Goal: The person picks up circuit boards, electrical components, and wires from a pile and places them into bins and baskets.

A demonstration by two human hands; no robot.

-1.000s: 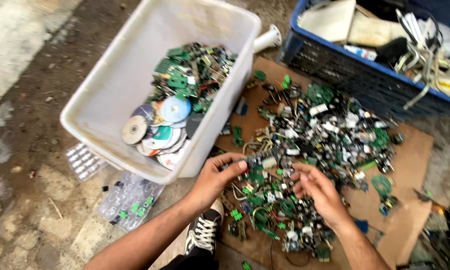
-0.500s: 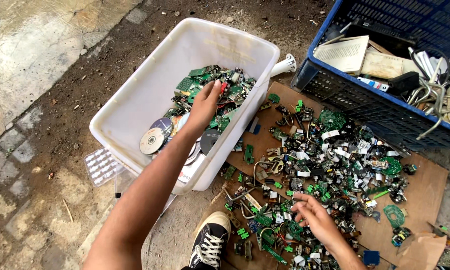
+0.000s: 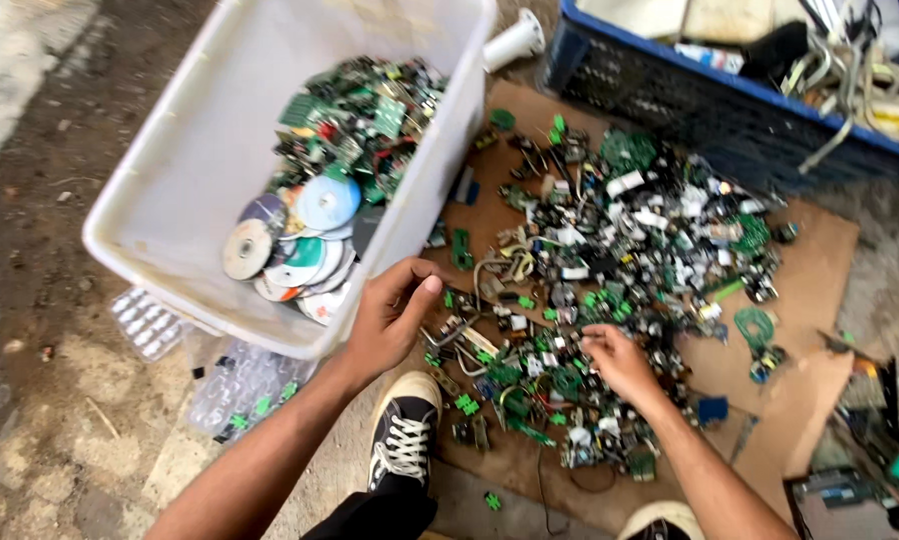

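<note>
An outdoor scrap-sorting yard; circuit-board scrap [image 3: 610, 300] heaped on cardboard [image 3: 810, 270] over dirt ground [image 3: 50, 200]; plastic crates alongside.

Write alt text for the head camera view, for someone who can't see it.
Two bare hands, left hand and right hand, sort a pile of electronic scrap on cardboard, beside a white tub holding circuit boards and discs.

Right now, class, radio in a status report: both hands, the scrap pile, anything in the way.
Left hand open, empty, beside white tub wall. Right hand picking in circuit scrap pile on cardboard. Shoe at the pile's edge.
</note>
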